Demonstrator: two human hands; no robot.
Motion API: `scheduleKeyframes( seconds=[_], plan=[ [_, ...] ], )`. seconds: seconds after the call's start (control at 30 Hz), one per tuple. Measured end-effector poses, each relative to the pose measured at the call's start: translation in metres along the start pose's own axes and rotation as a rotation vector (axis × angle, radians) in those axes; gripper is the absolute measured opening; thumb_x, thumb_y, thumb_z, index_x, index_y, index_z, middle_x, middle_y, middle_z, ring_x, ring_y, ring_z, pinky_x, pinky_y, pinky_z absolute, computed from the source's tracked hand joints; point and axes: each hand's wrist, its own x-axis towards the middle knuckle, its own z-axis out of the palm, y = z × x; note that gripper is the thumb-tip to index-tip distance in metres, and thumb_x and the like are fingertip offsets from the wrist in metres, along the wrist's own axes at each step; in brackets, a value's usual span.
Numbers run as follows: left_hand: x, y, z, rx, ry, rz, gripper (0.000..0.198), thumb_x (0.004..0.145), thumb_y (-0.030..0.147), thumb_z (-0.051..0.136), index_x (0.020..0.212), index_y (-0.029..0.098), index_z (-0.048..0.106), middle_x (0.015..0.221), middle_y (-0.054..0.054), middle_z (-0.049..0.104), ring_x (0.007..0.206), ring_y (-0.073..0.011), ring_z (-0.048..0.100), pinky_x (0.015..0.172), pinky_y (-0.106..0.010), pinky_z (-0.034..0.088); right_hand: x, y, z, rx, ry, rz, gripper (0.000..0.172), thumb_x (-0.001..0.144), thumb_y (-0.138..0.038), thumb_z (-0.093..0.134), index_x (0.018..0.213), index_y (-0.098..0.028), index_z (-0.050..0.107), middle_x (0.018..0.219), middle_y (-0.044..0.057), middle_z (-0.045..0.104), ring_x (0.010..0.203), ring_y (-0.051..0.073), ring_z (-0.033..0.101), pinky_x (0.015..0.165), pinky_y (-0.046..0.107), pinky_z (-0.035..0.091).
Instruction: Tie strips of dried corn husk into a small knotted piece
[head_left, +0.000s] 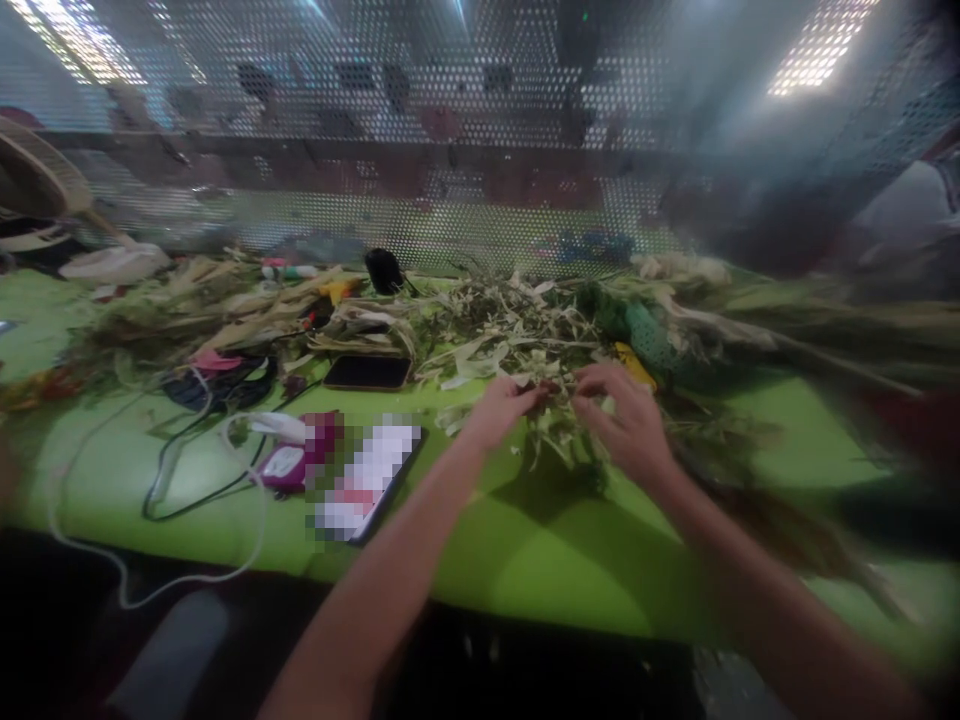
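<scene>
My left hand [501, 408] is closed in a pinch on a bunch of pale dried leaves and stems [553, 432] held just above the green table. My right hand [624, 418] is close by on the right, its fingers curved and thumb apart, beside the same bunch; whether it touches the leaves is hard to make out. Behind both hands lies a larger heap of dried plant material [517, 318]. A yellow object [634, 366] and a green mesh-like piece [649, 338] sit just beyond my right hand.
On the green table [517, 570], a phone with a lit, pixelated screen [371, 480], a dark phone [367, 372], a magenta case [300, 460] and a looping white cable [259, 520] lie to the left. A perforated screen [450, 220] stands behind. A blurred person [911, 200] is at right.
</scene>
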Motion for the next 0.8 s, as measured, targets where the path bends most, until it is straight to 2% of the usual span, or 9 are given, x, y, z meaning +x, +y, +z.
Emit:
scheduleKeyframes(
  seconds=[0.07,0.13,0.2,0.3,0.4,0.47,0.63,0.7,0.8],
  plan=[
    [0.0,-0.002,0.001,0.063,-0.1,0.004,0.024,0.074,0.038,0.073,0.077,0.015,0.072,0.064,-0.002,0.062,0.069,-0.0157,0.056,0.069,-0.03,0.045,0.004,0.004,-0.005,0.061,0.046,0.065,0.025,0.088,-0.04,0.063,0.107,-0.024,0.064,0.116,0.008,0.063,0.095,0.023,0.061,0.082,0.036,0.048],
    [-0.002,-0.002,0.004,0.119,-0.201,0.037,0.022,0.074,0.036,0.072,0.078,0.014,0.071,0.066,-0.002,0.062,0.071,-0.0162,0.056,0.072,-0.031,0.045,0.006,0.008,-0.005,0.103,-0.009,0.096,0.032,0.084,-0.04,0.068,0.111,-0.023,0.065,0.11,0.007,0.065,0.093,0.022,0.061,0.082,0.036,0.048],
    [-0.005,0.001,0.008,0.166,-0.276,0.071,0.02,0.076,0.034,0.07,0.08,0.014,0.071,0.072,-0.003,0.065,0.074,-0.0163,0.057,0.075,-0.032,0.045,0.006,0.011,-0.002,0.128,-0.073,0.116,0.025,0.082,-0.039,0.069,0.1,-0.021,0.069,0.097,0.005,0.066,0.09,0.022,0.06,0.08,0.035,0.047],
    [-0.008,0.007,0.011,0.19,-0.344,0.104,0.023,0.079,0.036,0.067,0.088,0.015,0.071,0.088,-0.006,0.069,0.084,-0.0176,0.06,0.083,-0.032,0.045,0.005,0.013,0.003,0.186,-0.069,0.2,0.019,0.081,-0.038,0.068,0.084,-0.02,0.068,0.084,0.003,0.065,0.08,0.02,0.058,0.074,0.033,0.046],
    [-0.008,0.009,0.009,0.177,-0.305,0.098,0.031,0.083,0.043,0.063,0.099,0.017,0.07,0.102,-0.008,0.07,0.094,-0.0196,0.06,0.089,-0.034,0.044,0.005,0.01,0.004,0.323,-0.035,0.303,0.021,0.079,-0.04,0.068,0.084,-0.02,0.066,0.078,0.002,0.065,0.075,0.019,0.058,0.069,0.031,0.045],
    [-0.006,0.007,0.007,0.205,-0.267,0.099,0.033,0.084,0.044,0.061,0.1,0.017,0.069,0.101,-0.008,0.07,0.092,-0.0195,0.06,0.088,-0.034,0.044,0.005,0.008,0.003,0.358,-0.02,0.332,0.022,0.079,-0.041,0.068,0.082,-0.02,0.064,0.074,0.001,0.064,0.071,0.018,0.057,0.065,0.03,0.044],
    [-0.005,0.007,0.01,0.348,-0.221,0.201,0.017,0.083,0.031,0.057,0.084,0.017,0.067,0.081,-0.003,0.064,0.079,-0.0169,0.056,0.078,-0.03,0.042,0.003,0.008,0.001,0.058,0.023,0.253,0.024,0.082,-0.038,0.065,0.068,-0.021,0.056,0.064,-0.001,0.054,0.062,0.016,0.048,0.057,0.028,0.034],
    [-0.009,0.01,0.014,0.475,-0.158,0.257,0.012,0.082,0.023,0.055,0.075,0.017,0.063,0.074,-0.002,0.06,0.074,-0.0165,0.052,0.074,-0.029,0.04,0.001,0.008,0.002,-0.045,0.024,0.229,0.029,0.083,-0.037,0.063,0.063,-0.021,0.05,0.063,0.0,0.052,0.061,0.016,0.046,0.056,0.028,0.031],
    [-0.02,0.017,0.024,0.672,-0.015,0.346,0.014,0.081,0.018,0.054,0.069,0.018,0.059,0.072,-0.003,0.057,0.072,-0.0177,0.049,0.075,-0.03,0.037,-0.002,0.01,0.006,-0.067,-0.001,0.29,0.031,0.085,-0.038,0.061,0.062,-0.021,0.049,0.062,-0.001,0.051,0.06,0.015,0.044,0.056,0.028,0.029]
  ],
)
